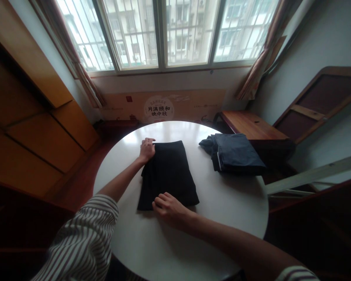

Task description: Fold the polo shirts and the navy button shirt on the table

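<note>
A folded black garment (171,171) lies flat on the white round table (222,218); its exact kind does not show. At its far left corner is my left hand (148,150), fingers bent and closed on the cloth edge. My right hand (169,208) is at the near edge, its curled fingers gripping the fabric there. Part of the fingertips of both hands is hidden. To the right, apart from both hands, sits a stack of folded dark clothes (236,152), with a bunched piece sticking out on its left side.
Behind the table a wooden bench or low table (251,123) stands on the right. A pale rail (312,173) runs close to the table's right edge. Wooden cabinets (38,144) line the left side. A barred window (163,35) and a printed banner (160,106) are at the back.
</note>
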Demonstrator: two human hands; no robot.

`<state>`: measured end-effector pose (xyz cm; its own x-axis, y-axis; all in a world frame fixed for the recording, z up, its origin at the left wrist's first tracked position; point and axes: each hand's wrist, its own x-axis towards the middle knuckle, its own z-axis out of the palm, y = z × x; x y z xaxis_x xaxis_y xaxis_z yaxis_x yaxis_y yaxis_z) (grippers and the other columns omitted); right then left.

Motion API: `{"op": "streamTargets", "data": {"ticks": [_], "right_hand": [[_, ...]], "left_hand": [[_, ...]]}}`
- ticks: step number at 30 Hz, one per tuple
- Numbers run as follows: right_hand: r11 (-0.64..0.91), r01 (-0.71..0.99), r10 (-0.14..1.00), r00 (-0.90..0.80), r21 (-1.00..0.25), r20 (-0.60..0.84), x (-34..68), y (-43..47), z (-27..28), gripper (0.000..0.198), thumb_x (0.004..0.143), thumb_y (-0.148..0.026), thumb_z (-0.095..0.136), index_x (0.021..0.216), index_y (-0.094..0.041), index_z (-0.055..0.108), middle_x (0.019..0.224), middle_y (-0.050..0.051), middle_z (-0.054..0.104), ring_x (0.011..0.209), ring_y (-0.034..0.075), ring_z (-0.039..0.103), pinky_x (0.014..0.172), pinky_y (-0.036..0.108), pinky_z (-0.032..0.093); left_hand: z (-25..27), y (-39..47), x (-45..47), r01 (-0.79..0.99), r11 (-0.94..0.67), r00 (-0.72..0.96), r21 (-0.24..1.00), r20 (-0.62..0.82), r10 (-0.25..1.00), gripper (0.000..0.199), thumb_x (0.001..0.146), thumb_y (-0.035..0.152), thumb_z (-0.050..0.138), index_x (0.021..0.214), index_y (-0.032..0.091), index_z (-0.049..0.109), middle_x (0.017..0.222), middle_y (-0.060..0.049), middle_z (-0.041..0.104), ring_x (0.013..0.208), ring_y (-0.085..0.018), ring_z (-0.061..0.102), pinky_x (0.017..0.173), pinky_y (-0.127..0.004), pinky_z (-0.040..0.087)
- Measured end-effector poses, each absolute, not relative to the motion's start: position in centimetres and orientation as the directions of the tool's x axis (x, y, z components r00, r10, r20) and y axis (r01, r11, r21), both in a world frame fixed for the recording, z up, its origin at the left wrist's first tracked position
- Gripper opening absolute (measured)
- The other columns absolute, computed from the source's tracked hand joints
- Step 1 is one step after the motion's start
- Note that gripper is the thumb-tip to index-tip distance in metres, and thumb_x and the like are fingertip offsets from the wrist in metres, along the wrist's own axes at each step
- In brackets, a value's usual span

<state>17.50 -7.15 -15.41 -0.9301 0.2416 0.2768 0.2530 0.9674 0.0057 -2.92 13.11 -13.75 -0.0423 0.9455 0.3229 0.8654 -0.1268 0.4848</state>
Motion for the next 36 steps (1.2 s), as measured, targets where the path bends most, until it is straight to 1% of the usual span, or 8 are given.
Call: {"op": "streamTargets", "data": {"ticks": [4,10,13,17,24,27,32,36], "right_hand": [[0.968,0.249,0.243,-0.937,-0.007,0.253,17.4,-8.0,-14.6,0.018,0.093,-0.01,0.053,0.107,-0.006,0.065,0.094,0.011,0.063,0.086,0.022,0.055,0.073,0.035,0.042],[0.914,0.339,0.395,-0.868,-0.221,0.3,19.0,-4.0,-9.8,0.033,0.103,-0.032,0.045,0.088,-0.015,0.069,0.089,0.008,0.068,0.082,0.018,0.062,0.078,0.032,0.047],[0.841,0.491,0.541,-0.772,-0.228,0.333,20.4,0.5,-9.6,0.034,0.103,-0.034,0.045,0.116,-0.012,0.068,0.123,0.016,0.066,0.117,0.026,0.059,0.101,0.039,0.043],[0.736,0.653,0.676,-0.724,-0.178,0.137,22.6,3.3,-12.6,0.06,0.099,-0.048,0.049,0.148,-0.013,0.045,0.157,0.022,0.032,0.146,0.039,0.027,0.112,0.059,0.029],[0.787,0.567,0.6,-0.796,-0.244,0.085,25.7,-2.5,-13.9,0.071,0.097,-0.056,0.047,0.155,-0.018,0.033,0.163,0.018,0.017,0.15,0.04,0.009,0.117,0.061,0.017],[0.852,0.456,0.491,-0.866,-0.258,0.093,26.1,-5.2,-12.5,0.082,0.093,-0.064,0.047,0.154,-0.011,0.033,0.159,0.024,0.026,0.148,0.04,0.019,0.117,0.062,0.014],[0.872,0.332,0.412,-0.894,-0.359,0.174,22.8,-4.1,-10.1,0.057,0.101,-0.053,0.039,0.133,-0.011,0.06,0.135,0.02,0.06,0.125,0.028,0.057,0.108,0.043,0.041],[0.868,0.368,0.445,-0.875,-0.334,0.192,18.0,-2.3,-11.1,0.062,0.1,-0.055,0.04,0.142,-0.011,0.05,0.147,0.02,0.049,0.138,0.033,0.042,0.114,0.052,0.032]], "left_hand": [[-14.1,12.0,0.3,0.882,-0.39,0.356,0.265,0.166,0.919,0.049,0.101,0.046,0.039,0.146,0.029,0.045,0.158,-0.006,0.037,0.146,-0.031,0.029,0.118,-0.058,0.019],[-15.3,11.8,0.6,0.909,-0.352,0.352,0.224,0.041,0.935,0.059,0.102,0.056,0.027,0.156,0.032,0.027,0.164,-0.002,0.022,0.152,-0.03,0.012,0.118,-0.065,0.005],[-15.2,11.8,0.4,0.909,-0.357,0.355,0.214,0.051,0.934,0.057,0.102,0.054,0.028,0.155,0.033,0.028,0.164,-0.003,0.023,0.152,-0.03,0.013,0.118,-0.064,0.005],[-15.2,11.9,0.4,0.914,-0.354,0.353,0.196,0.041,0.935,0.056,0.103,0.051,0.027,0.156,0.033,0.028,0.164,-0.002,0.023,0.152,-0.028,0.013,0.118,-0.064,0.006],[-15.7,12.1,0.5,0.918,-0.357,0.356,0.17,0.04,0.934,0.056,0.103,0.052,0.025,0.156,0.034,0.027,0.164,0.001,0.021,0.153,-0.026,0.011,0.118,-0.064,0.007],[-15.6,12.0,0.6,0.919,-0.358,0.357,0.166,0.037,0.933,0.056,0.103,0.051,0.025,0.156,0.032,0.027,0.164,0.0,0.021,0.153,-0.026,0.011,0.118,-0.065,0.006],[-15.6,12.1,0.7,0.917,-0.355,0.355,0.185,0.03,0.934,0.055,0.103,0.049,0.025,0.155,0.031,0.028,0.164,0.0,0.021,0.153,-0.027,0.011,0.118,-0.065,0.006],[-15.6,12.5,0.3,0.902,-0.337,0.336,0.27,0.05,0.94,0.052,0.104,0.04,0.022,0.154,0.028,0.033,0.162,0.0,0.026,0.152,-0.024,0.014,0.12,-0.061,0.008]]}}
